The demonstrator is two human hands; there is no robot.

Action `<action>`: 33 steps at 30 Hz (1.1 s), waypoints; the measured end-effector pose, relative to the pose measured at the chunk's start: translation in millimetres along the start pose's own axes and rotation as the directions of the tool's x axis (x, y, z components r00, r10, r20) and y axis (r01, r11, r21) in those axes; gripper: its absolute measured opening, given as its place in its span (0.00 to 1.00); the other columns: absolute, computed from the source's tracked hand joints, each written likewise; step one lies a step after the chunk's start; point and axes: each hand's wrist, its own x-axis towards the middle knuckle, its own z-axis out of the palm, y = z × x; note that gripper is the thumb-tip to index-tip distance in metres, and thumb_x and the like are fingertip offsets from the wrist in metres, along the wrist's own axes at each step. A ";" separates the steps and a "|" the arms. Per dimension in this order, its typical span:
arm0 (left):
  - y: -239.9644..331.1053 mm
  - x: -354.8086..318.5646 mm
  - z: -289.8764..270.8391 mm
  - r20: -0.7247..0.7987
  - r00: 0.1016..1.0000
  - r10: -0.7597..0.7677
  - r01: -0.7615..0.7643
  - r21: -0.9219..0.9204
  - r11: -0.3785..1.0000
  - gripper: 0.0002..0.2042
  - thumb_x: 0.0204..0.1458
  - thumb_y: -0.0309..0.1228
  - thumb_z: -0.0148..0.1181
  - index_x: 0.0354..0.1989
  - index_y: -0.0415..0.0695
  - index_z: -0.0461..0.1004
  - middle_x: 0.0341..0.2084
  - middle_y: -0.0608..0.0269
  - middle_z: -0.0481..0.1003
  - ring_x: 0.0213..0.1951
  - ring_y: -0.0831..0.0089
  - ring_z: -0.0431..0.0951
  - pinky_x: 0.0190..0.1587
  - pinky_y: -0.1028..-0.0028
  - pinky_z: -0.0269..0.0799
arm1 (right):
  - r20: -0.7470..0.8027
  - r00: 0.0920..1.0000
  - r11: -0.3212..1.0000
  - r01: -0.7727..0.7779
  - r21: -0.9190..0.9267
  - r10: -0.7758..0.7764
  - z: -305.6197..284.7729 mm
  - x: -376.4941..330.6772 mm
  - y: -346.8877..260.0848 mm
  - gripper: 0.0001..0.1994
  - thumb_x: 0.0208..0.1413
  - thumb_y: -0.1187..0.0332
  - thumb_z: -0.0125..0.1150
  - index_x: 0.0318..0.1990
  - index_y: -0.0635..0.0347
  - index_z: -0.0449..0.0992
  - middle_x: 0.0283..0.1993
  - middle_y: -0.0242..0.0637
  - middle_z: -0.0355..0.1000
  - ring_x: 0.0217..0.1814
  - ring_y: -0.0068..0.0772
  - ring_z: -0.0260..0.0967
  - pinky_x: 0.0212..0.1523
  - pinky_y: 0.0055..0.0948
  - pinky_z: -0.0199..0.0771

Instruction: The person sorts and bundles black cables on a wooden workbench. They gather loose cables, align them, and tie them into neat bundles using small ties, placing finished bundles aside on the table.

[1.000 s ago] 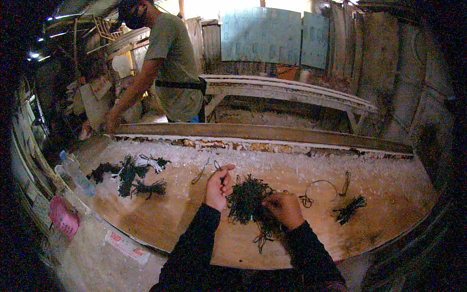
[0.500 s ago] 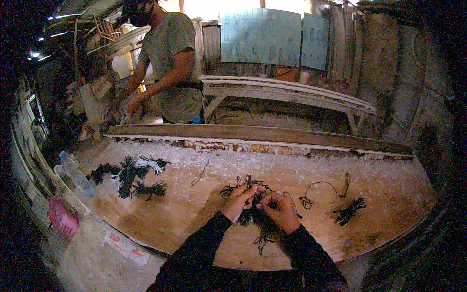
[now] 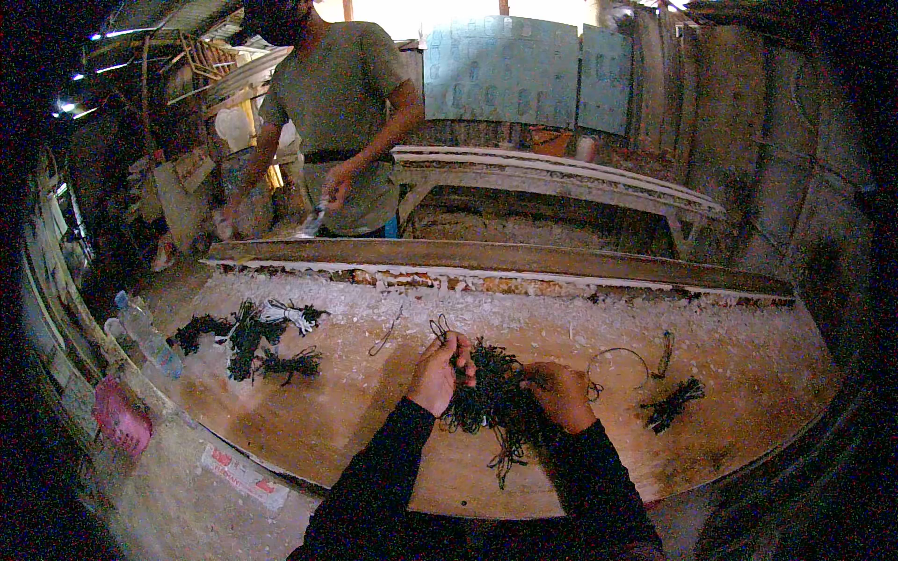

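A tangled pile of dark cords lies on the wooden tabletop between my hands, with loose strands trailing toward me. At the pile's left side, my left hand is closed on a dark cord, whose thin loops stick up past the fingertips. My right hand is at the pile's right edge, thumb and fingers pinched together. What they grip, if anything, is too small to make out. Just beyond this hand, a thin cord loop lies on the table.
Dark cord bundles and a white one lie at the left; another dark bundle is at the right. A clear bottle and pink basket stand far left. Across the table's raised board, a person holds a tool.
My hands have moved apart from above the pile, the left one leftward with a cord, the right one rightward. The person opposite has turned and raised one hand with a tool.
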 end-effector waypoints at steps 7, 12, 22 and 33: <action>11.9 -10.9 13.4 -0.013 0.991 -0.131 0.128 0.330 0.935 0.12 0.56 0.43 0.46 0.34 0.47 0.68 0.18 0.76 0.59 0.18 0.86 0.57 0.15 0.86 0.47 | 0.087 0.995 0.886 -0.087 0.456 0.053 4.2 2.8 8.7 0.08 0.47 0.68 0.61 0.33 0.62 0.75 0.34 0.35 0.74 0.37 0.26 0.70 0.41 0.26 0.68; 5.6 -13.4 18.4 0.078 0.985 -0.154 0.070 0.635 0.770 0.16 0.54 0.46 0.48 0.37 0.45 0.72 0.19 0.77 0.62 0.19 0.88 0.56 0.17 0.86 0.49 | 0.142 0.982 0.655 -0.188 0.732 0.123 -1.4 0.6 -1.5 0.07 0.50 0.69 0.59 0.33 0.62 0.74 0.34 0.32 0.73 0.36 0.24 0.68 0.41 0.25 0.67; -12.8 -9.9 12.9 0.281 0.957 -0.069 -0.185 0.776 0.602 0.18 0.53 0.46 0.50 0.36 0.44 0.73 0.20 0.74 0.66 0.23 0.85 0.62 0.23 0.83 0.57 | 0.140 0.978 0.518 -0.202 0.831 0.156 -0.6 0.3 -11.8 0.09 0.50 0.70 0.58 0.38 0.63 0.73 0.33 0.32 0.72 0.33 0.22 0.67 0.38 0.23 0.67; 1.6 -4.4 10.6 0.019 0.986 0.166 -0.161 0.388 0.907 0.16 0.57 0.43 0.45 0.33 0.42 0.70 0.17 0.74 0.61 0.21 0.82 0.60 0.20 0.81 0.56 | 0.016 0.989 0.971 0.148 -0.188 -0.148 12.2 -5.9 -11.9 0.15 0.45 0.69 0.56 0.44 0.45 0.73 0.38 0.38 0.73 0.42 0.44 0.68 0.47 0.47 0.58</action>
